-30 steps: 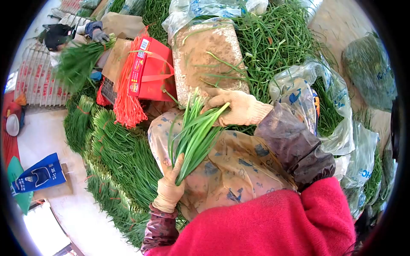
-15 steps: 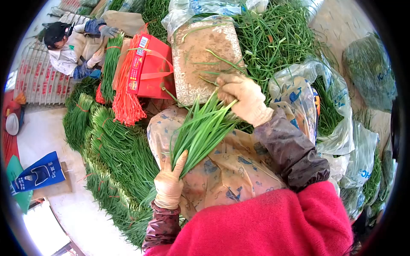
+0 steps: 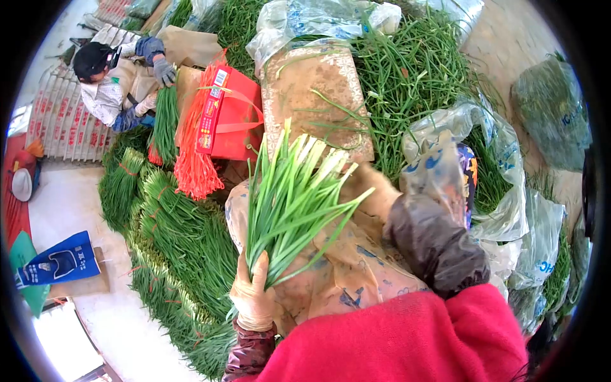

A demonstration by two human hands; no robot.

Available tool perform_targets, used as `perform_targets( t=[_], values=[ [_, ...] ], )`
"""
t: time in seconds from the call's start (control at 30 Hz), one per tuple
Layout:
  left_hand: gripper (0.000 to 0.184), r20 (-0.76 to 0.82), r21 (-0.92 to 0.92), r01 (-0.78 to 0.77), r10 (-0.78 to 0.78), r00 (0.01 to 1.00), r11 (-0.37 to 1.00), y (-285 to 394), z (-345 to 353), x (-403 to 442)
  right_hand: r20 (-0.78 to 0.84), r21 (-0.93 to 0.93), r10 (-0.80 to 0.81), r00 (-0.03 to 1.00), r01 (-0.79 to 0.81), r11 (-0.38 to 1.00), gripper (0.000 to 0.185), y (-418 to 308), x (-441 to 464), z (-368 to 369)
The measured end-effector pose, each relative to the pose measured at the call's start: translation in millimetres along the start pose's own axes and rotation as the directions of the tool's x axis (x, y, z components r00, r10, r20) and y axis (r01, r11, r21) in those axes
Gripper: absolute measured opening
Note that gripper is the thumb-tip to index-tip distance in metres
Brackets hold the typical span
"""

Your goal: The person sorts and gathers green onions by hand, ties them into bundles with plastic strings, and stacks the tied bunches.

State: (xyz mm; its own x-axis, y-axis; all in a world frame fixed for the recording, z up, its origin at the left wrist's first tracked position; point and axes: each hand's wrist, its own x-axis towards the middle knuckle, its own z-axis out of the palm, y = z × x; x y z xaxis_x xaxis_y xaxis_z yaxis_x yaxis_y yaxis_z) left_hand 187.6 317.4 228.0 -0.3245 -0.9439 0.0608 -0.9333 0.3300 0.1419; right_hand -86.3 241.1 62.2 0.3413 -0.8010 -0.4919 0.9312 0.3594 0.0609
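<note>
My left hand (image 3: 252, 294), in a pale glove, is wrapped round the lower part of a loose bunch of green stalks (image 3: 289, 207). Its white ends fan out upward over my lap. My right hand (image 3: 375, 190), also gloved, is smeared by motion just right of the bunch, and its fingers cannot be made out. Beyond the bunch lies a dirt-covered board (image 3: 312, 95) with a few loose stalks on it. A patterned plastic cover (image 3: 344, 274) lies over my lap.
A red box (image 3: 235, 114) with red ties (image 3: 196, 169) stands left of the board. Tied bundles (image 3: 184, 235) are piled at the left. Loose greens (image 3: 420, 76) and a plastic bag (image 3: 509, 153) lie right. A co-worker (image 3: 105, 83) holds a bundle at the upper left.
My left hand has kept its hold while the bunch has become more upright and spread. My right hand has moved down, away from the board. The co-worker's bundle has shifted slightly.
</note>
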Motion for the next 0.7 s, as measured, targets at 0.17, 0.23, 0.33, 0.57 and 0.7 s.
perform_targets(
  t=[0.17, 0.23, 0.33, 0.57, 0.7],
  values=[
    [0.065, 0.348, -0.090, -0.118, 0.142, 0.927, 0.989, 20.8, 6.2, -12.9, 0.312, -0.101, 0.248, 0.917, -0.227, 0.969, 0.067, 26.4, 2.8, 20.2],
    [0.064, 0.460, -0.167, -0.091, 0.159, 0.874, 0.982, 24.8, 5.4, -12.9, 0.600, -0.010, 0.258, 0.757, -0.316, 0.949, 0.062, 22.9, -1.0, 29.5],
    [0.072, 0.560, -0.454, -0.137, 0.402, 0.724, 0.880, 7.4, -14.1, 5.4, 0.465, 0.002, 0.240, 0.852, -0.272, 0.962, 0.058, 16.3, -17.5, 46.7],
    [0.115, 0.364, -0.915, 0.327, 0.133, 0.922, 0.237, -17.6, -44.9, 64.7, 0.477, -0.092, 0.217, 0.851, -0.198, 0.976, 0.054, 7.7, -19.4, 57.7],
    [0.128, 0.386, -0.889, 0.241, 0.357, 0.851, 0.388, 3.7, 24.3, 80.9, 0.481, -0.194, 0.236, 0.844, -0.160, 0.968, 0.051, 7.9, -23.2, 63.2]
  ],
)
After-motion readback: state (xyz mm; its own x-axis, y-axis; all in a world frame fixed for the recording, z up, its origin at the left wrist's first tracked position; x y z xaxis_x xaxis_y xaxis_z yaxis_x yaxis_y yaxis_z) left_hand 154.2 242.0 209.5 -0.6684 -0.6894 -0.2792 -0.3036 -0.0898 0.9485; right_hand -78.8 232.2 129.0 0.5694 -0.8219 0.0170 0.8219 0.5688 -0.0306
